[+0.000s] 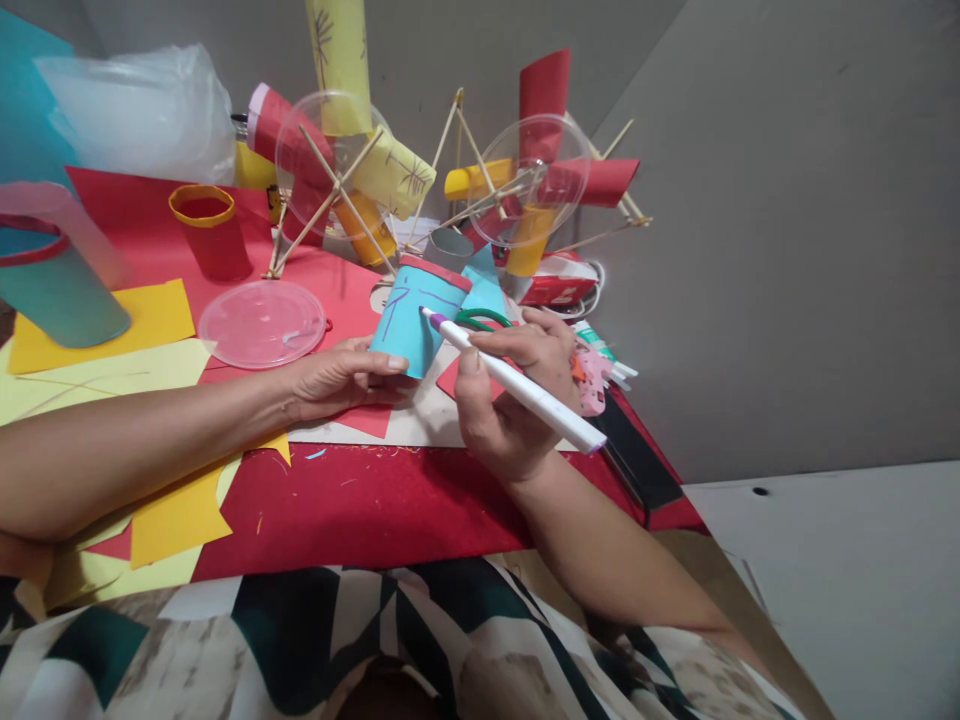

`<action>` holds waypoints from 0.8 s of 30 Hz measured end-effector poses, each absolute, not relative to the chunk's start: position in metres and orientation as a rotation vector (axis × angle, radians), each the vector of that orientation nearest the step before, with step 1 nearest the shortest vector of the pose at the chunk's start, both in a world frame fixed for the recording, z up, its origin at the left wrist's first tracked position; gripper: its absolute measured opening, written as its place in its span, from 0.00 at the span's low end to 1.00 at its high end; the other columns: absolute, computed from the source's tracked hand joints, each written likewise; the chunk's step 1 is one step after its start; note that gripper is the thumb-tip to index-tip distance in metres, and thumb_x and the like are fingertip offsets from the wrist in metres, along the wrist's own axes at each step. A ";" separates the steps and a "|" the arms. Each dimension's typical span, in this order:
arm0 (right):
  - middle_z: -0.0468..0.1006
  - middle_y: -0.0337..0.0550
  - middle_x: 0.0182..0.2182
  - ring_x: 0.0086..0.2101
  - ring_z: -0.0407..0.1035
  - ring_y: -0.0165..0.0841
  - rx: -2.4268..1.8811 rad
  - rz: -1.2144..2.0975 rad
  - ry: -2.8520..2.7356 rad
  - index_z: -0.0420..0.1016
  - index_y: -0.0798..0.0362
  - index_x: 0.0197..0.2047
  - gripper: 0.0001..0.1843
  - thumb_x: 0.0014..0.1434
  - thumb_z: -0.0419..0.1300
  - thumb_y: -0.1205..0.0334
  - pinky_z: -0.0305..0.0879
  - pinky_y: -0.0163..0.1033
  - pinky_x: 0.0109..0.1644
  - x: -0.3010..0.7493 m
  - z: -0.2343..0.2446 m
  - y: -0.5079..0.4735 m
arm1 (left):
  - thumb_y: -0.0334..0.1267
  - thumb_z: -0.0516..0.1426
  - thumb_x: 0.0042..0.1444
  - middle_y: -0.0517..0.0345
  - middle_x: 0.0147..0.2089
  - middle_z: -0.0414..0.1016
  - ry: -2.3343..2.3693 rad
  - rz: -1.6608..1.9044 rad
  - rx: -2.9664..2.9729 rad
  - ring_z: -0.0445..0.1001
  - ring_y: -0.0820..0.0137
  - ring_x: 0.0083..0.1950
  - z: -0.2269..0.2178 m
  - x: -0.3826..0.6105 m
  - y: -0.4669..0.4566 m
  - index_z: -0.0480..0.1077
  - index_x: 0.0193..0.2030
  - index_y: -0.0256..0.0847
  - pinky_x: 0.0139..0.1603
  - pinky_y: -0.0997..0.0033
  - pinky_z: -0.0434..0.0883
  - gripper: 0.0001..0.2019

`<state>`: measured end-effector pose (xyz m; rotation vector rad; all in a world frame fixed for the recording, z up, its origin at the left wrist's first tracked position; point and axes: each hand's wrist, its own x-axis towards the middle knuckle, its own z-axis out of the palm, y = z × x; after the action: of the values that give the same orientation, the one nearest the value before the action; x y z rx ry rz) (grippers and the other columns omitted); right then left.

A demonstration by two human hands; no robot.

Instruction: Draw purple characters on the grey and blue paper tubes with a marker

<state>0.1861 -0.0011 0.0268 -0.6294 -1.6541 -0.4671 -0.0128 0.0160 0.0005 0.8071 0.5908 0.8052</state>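
Observation:
My left hand (352, 378) grips a blue paper cup (409, 330) by its lower part, thumb on the front. The cup has a red rim and purple lines drawn on its side, and it leans a little. In my right hand (517, 390) is a white marker (536, 400) with a purple end, its tip at or very near the cup's drawn side. Behind the cup, the green handle of what look like scissors (484, 318) shows in part.
Wheel-like models of sticks, clear plastic discs (529, 180) and paper tubes stand behind. On the left are a red cup (210, 235), a clear lid (262, 325), a teal cup (67, 290) and yellow paper (180, 515). A black flat object (637, 455) lies right, near a grey wall.

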 end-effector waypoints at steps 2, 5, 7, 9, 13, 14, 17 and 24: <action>0.82 0.30 0.30 0.28 0.78 0.31 -0.640 -0.458 -1.655 0.73 0.48 0.42 0.03 0.66 0.62 0.66 0.74 0.50 0.52 0.188 0.027 -0.001 | 0.39 0.78 0.47 0.59 0.30 0.75 0.585 0.808 0.806 0.78 0.65 0.43 0.000 -0.013 0.016 0.70 0.25 0.39 0.66 0.49 0.73 0.20; 0.83 0.30 0.30 0.27 0.78 0.32 -0.648 -0.440 -1.668 0.72 0.47 0.43 0.05 0.66 0.62 0.66 0.74 0.52 0.53 0.190 0.027 -0.001 | 0.40 0.78 0.47 0.59 0.29 0.73 0.588 0.814 0.803 0.77 0.64 0.43 0.000 -0.014 0.017 0.70 0.25 0.39 0.64 0.50 0.74 0.20; 0.83 0.30 0.31 0.28 0.77 0.32 -0.638 -0.438 -1.659 0.72 0.46 0.43 0.05 0.66 0.63 0.67 0.73 0.51 0.53 0.192 0.027 -0.001 | 0.40 0.78 0.47 0.60 0.28 0.73 0.594 0.816 0.802 0.77 0.64 0.43 -0.001 -0.014 0.017 0.71 0.25 0.39 0.62 0.51 0.75 0.20; 0.83 0.31 0.31 0.28 0.77 0.32 -0.628 -0.433 -1.642 0.72 0.47 0.43 0.06 0.65 0.63 0.67 0.73 0.51 0.53 0.192 0.027 -0.001 | 0.41 0.79 0.45 0.61 0.28 0.72 0.602 0.816 0.800 0.77 0.64 0.42 0.000 -0.014 0.016 0.71 0.25 0.39 0.61 0.52 0.75 0.21; 0.82 0.31 0.31 0.29 0.77 0.33 -0.634 -0.431 -1.637 0.73 0.46 0.43 0.05 0.66 0.63 0.67 0.74 0.53 0.53 0.193 0.026 0.000 | 0.40 0.80 0.45 0.61 0.31 0.76 0.624 0.819 0.776 0.78 0.66 0.42 0.002 -0.014 0.015 0.72 0.27 0.38 0.62 0.51 0.75 0.21; 0.82 0.31 0.31 0.29 0.77 0.33 -0.638 -0.437 -1.637 0.73 0.46 0.43 0.05 0.67 0.63 0.66 0.74 0.53 0.53 0.193 0.026 0.000 | 0.40 0.80 0.45 0.60 0.33 0.78 0.629 0.818 0.768 0.79 0.65 0.42 0.003 -0.014 0.015 0.74 0.29 0.38 0.62 0.51 0.75 0.20; 0.82 0.31 0.31 0.29 0.77 0.33 -0.647 -0.468 -1.625 0.73 0.46 0.43 0.04 0.67 0.62 0.66 0.75 0.52 0.52 0.193 0.027 0.000 | 0.39 0.80 0.44 0.57 0.37 0.81 0.637 0.811 0.754 0.81 0.64 0.44 0.003 -0.014 0.015 0.77 0.35 0.37 0.62 0.51 0.75 0.19; 0.81 0.33 0.31 0.29 0.76 0.34 -0.643 -0.471 -1.624 0.73 0.45 0.43 0.04 0.69 0.61 0.65 0.75 0.53 0.50 0.194 0.028 0.002 | 0.40 0.81 0.42 0.57 0.35 0.81 0.625 0.818 0.743 0.81 0.64 0.45 0.003 -0.014 0.016 0.74 0.28 0.37 0.61 0.52 0.76 0.21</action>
<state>0.1941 0.0018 0.0283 -0.6427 -1.6238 -0.4714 -0.0142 0.0159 0.0027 0.7432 0.6251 0.8176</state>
